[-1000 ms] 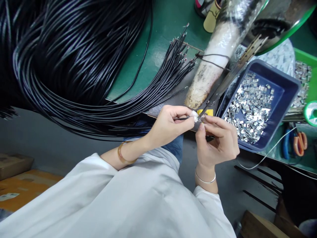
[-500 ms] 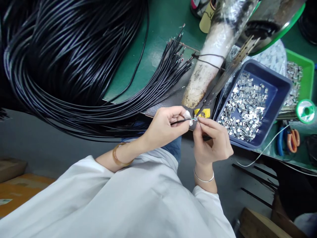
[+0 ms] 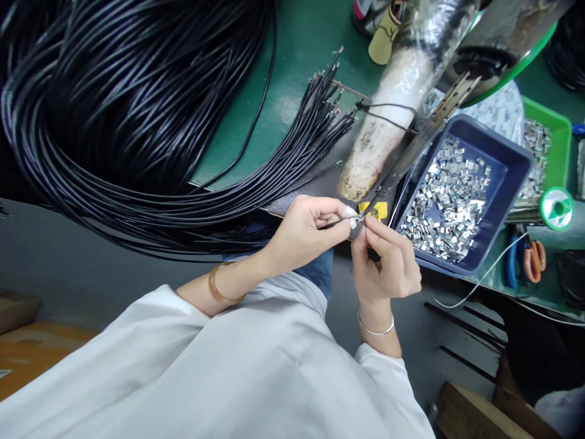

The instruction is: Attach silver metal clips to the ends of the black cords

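My left hand is closed in a pinch on a black cable, whose stripped end points right. White wrapping covers some of its fingertips. Close beside that end, my right hand pinches with thumb and forefinger; what lies between them is too small to make out. A dark soldering iron slants down from the upper right, its tip meeting the cable end between my hands. Just behind the fingertips is a yellow pad.
A large bundle of black cables fills the left. A stained white pipe stands behind my hands. On the right are a blue tray of small metal pieces, a green tray, a solder spool and orange-and-blue-handled pliers.
My right hand has shifted slightly left, its fingertips nearer the cable end. The left hand stays nearly in place, its fingertips slightly closer together. The view has turned a little.
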`<act>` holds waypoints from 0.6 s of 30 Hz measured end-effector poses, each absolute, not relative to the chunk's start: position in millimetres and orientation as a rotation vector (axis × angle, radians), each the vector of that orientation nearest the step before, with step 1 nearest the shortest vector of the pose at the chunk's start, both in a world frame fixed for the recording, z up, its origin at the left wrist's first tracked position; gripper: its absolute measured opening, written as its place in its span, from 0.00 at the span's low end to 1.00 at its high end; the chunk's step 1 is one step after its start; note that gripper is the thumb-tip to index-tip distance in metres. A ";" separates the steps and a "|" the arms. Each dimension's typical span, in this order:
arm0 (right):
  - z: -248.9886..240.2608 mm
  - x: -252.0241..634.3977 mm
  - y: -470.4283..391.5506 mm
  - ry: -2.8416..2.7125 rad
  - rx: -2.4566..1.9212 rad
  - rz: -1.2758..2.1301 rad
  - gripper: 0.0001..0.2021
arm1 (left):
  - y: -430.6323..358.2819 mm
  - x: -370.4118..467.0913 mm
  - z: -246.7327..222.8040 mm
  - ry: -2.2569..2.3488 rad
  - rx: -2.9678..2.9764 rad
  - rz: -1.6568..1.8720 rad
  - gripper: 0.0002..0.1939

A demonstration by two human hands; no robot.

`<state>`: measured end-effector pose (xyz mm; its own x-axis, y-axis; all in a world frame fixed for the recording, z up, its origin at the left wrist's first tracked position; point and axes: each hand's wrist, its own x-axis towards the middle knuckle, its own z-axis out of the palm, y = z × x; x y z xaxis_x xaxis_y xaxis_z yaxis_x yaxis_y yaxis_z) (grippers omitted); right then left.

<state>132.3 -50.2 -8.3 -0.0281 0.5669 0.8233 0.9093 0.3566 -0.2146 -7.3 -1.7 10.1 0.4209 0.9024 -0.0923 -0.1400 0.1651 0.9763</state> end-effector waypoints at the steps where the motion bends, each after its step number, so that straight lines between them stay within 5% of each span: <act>1: -8.0 133.1 -49.7 -1.716 -1.314 -0.474 0.11 | -1.4 -7.3 10.0 0.834 1.168 0.886 0.07; 9: -7.6 134.2 -45.8 -1.705 -1.295 -0.378 0.11 | 3.5 -7.5 10.2 0.861 1.156 0.894 0.06; 18: 10.6 142.4 -54.0 -1.508 -1.435 0.221 0.04 | 3.4 -11.1 11.7 0.766 1.112 0.744 0.06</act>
<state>142.4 -54.0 10.6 0.2054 0.8317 0.5158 0.6487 0.2789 -0.7081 -11.1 3.4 11.7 0.5344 0.8303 -0.1582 -0.1345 0.2684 0.9539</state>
